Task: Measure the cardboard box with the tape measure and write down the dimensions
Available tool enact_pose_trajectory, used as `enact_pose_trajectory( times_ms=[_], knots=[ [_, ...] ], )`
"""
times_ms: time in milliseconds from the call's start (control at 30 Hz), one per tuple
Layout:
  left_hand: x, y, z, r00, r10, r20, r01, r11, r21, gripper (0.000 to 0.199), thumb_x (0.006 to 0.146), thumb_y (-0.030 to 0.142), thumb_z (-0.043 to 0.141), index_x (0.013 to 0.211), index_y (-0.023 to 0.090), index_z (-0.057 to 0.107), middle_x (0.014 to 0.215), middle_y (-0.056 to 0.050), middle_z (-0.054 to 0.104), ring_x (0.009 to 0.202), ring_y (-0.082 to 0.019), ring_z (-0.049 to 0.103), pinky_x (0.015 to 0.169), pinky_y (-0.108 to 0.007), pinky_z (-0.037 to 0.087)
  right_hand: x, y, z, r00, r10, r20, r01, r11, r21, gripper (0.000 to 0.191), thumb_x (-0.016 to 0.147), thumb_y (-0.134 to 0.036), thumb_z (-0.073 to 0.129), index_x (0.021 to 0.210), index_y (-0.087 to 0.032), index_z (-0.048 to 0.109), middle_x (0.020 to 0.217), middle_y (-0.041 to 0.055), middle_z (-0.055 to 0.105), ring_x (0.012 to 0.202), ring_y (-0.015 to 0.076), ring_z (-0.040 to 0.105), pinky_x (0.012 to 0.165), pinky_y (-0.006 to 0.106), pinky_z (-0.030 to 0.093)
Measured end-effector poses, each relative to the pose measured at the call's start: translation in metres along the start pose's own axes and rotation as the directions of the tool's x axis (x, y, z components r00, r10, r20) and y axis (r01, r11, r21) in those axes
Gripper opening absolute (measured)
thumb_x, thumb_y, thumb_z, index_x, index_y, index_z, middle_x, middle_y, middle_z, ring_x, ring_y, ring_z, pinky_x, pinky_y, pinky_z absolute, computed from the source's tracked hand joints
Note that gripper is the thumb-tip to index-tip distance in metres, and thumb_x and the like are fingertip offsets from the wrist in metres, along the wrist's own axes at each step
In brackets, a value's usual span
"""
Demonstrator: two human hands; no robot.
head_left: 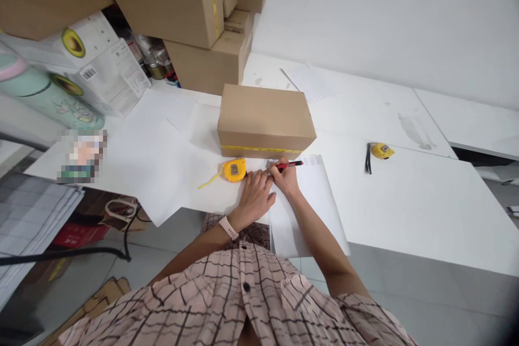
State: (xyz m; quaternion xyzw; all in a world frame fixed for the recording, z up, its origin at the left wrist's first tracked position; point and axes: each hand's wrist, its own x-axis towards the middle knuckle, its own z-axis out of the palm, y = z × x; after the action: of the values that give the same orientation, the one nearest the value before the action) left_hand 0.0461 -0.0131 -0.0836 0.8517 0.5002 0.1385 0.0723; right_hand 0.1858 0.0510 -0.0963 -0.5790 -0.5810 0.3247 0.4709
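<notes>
from where i stand, the right hand [286,179] has its fingers closed round a red and black pen [292,164], thumb and fingertips pinching it well down the barrel. the pen lies at a low slant, its back end pointing off to the right and its writing end toward the left hand [256,194]. i can't make out whether the tip touches anything, since the fingers crowd it.

the left hand is open, palm down, the fingers stretched forward and lying close together, the thumb a little apart. it holds nothing that i can see. its fingertips come right up beside a yellow tape measure [234,170]; whether they touch it or the dark bit at its side, i can't tell. a short length of yellow blade [210,179] sticks out of the case, to the left.

the right wrist is over a sheet of paper [312,200], whose near end reaches past the edge of the white table [405,194]. just beyond both hands sits a closed cardboard box [263,113], a yellow strip running along its near side. well off to the right, a second tape measure [381,151] lies with its black strap, and more white sheets [154,146] are spread on the left.
</notes>
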Motion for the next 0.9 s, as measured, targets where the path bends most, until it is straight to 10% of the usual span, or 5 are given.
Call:
enact_pose_trajectory(
  times_ms=[900],
  knots=[
    [0.0000, -0.0002, -0.0030, 1.000, -0.007, 0.008, 0.007, 1.000, -0.002, 0.047, 0.098, 0.036, 0.053, 0.139, 0.012, 0.052, 0.151, -0.016, 0.051, 0.143, -0.034, 0.041, 0.123, -0.054, 0.024, 0.0018, 0.0043, 0.0004, 0.999, -0.006, -0.046, 0.007, 1.000, 0.006, 0.021, 0.079, -0.034, 0.059, 0.066, -0.023, 0.045, 0.058, -0.0055, 0.049, 0.058, 0.0127, 0.045, 0.062, 0.029, 0.038]
  ],
)
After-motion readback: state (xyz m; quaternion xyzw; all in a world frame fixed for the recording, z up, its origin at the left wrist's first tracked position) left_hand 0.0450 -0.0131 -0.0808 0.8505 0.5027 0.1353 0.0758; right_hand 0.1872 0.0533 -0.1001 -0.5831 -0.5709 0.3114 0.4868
